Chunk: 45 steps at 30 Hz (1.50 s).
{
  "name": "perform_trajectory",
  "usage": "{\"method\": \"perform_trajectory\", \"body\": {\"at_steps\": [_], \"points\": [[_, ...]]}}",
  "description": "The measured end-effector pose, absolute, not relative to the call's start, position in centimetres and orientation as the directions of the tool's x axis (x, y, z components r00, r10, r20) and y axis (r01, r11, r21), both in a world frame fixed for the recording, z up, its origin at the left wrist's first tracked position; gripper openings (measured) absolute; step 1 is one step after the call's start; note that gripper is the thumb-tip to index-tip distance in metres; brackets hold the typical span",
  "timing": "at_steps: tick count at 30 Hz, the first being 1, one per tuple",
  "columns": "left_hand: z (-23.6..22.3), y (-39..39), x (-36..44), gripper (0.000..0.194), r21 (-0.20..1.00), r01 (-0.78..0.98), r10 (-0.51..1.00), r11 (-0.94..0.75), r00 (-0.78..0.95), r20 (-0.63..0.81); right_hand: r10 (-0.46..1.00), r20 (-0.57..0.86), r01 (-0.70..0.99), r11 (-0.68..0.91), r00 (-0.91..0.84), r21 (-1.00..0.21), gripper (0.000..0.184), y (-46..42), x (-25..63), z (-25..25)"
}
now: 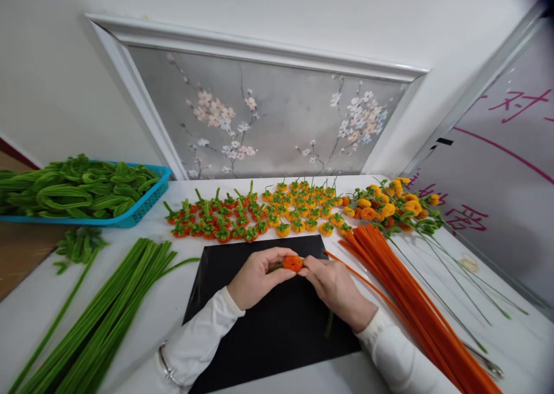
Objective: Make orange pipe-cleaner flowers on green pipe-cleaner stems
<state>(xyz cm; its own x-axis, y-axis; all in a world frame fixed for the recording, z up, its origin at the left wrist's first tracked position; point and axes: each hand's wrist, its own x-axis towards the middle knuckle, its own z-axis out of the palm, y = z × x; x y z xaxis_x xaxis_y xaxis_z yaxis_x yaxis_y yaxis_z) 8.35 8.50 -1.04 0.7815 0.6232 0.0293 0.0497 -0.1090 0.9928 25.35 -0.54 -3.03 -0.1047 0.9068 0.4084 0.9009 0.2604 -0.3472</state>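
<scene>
over the black mat (264, 336), before me, left hand (254, 276) and right hand (337, 290) pinch an orange flower (293, 263); too hard a squeeze could flatten it, and the right sleeve (400, 353) could drag orange stems (402, 296) beside the mat.

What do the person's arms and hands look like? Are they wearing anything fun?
The left hand and right hand wear no gloves. Both arms have long white sleeves: the left sleeve looks wrinkly, and the right sleeve has a gathered cuff. A thin, silvery bracelet circles the left sleeve.
</scene>
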Motion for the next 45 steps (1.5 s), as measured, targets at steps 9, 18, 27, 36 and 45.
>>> {"method": "perform_trajectory", "body": {"at_steps": [9,18,27,36,45], "points": [[-1.2,8.6,8.2,0.021,0.935,0.131,0.630,-0.328,0.768,0.113,0.928,0.315,0.785,0.343,-0.198,-0.515,0.031,-0.7,25.8,-2.2],[-0.6,7.7,8.5,0.058,0.919,0.210,0.651,-0.334,0.756,0.064,0.949,0.302,0.714,0.271,-0.087,-0.646,0.040,-0.9,26.2,-2.0],[-0.3,6.7,8.9,0.032,0.813,0.230,0.659,-0.535,0.716,0.231,0.962,0.264,0.659,0.246,-0.075,-0.710,0.032,-1.1,25.7,-2.3],[-1.1,6.7,8.9,0.020,0.935,0.152,0.744,-0.319,0.652,0.148,0.967,0.255,0.684,0.173,0.019,-0.709,0.021,-1.4,25.3,-2.0],[-0.6,6.4,9.7,0.021,0.977,-0.041,0.838,0.209,0.523,-0.158,0.937,0.322,0.672,0.152,0.136,-0.725,0.021,-1.3,24.6,-2.0]]}}
